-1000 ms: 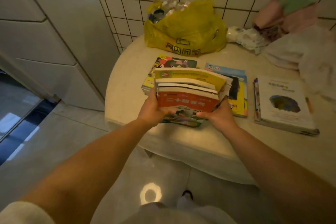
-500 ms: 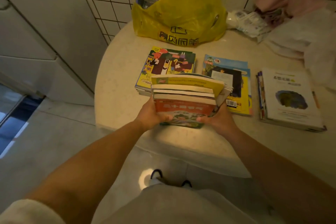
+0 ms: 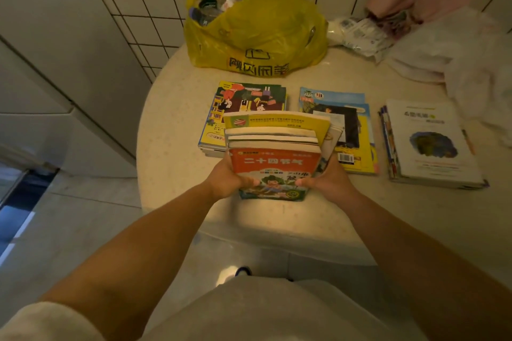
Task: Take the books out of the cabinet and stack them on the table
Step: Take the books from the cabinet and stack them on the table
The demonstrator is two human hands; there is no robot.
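Head view – left hand and right hand squeeze the bundle of books from both sides – so none slip onto the table.

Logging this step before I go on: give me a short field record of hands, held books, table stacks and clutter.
left hand: grips bundle's left side
right hand: grips bundle's right side
held bundle: several books, red cover nearest, above table's near edge
table: round, pale
stacks lying flat: cartoon-cover stack, blue-yellow stack, white-cover stack
clutter: yellow bag of bottles, cloths at back right
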